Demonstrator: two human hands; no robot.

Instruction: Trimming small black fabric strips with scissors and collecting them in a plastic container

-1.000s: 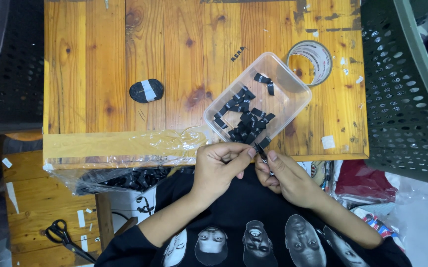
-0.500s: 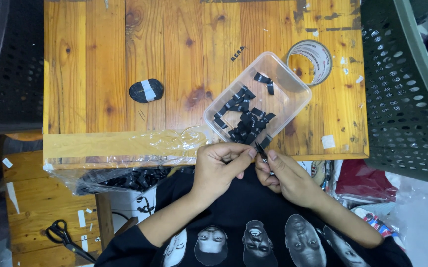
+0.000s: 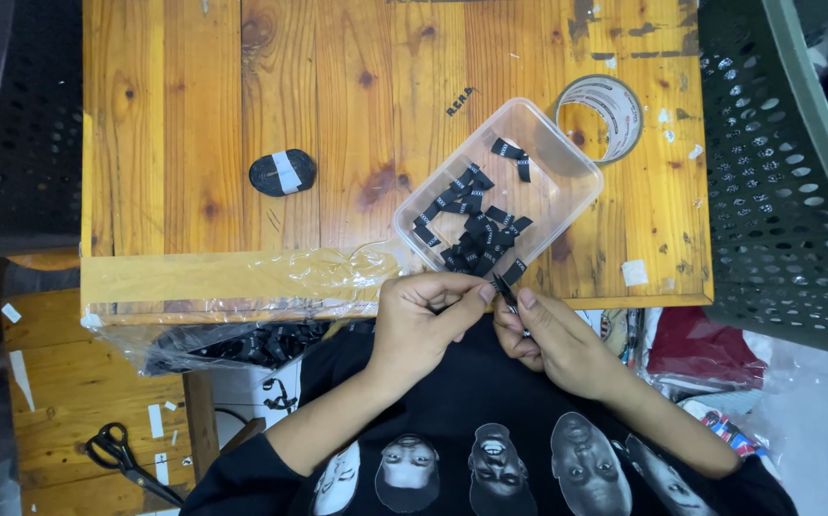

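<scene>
My left hand and my right hand meet at the near edge of a wooden table, over a black garment on my lap. Between their fingertips they pinch one small black label. Just beyond them stands a clear plastic tub holding several black labels with white print. It sits tilted on the table's front right part.
A roll of clear tape lies behind the tub and a small black bundle sits mid-table. A clear plastic bag with black pieces hangs off the front edge. Dark perforated crates flank the table. Scissors lie on the floor.
</scene>
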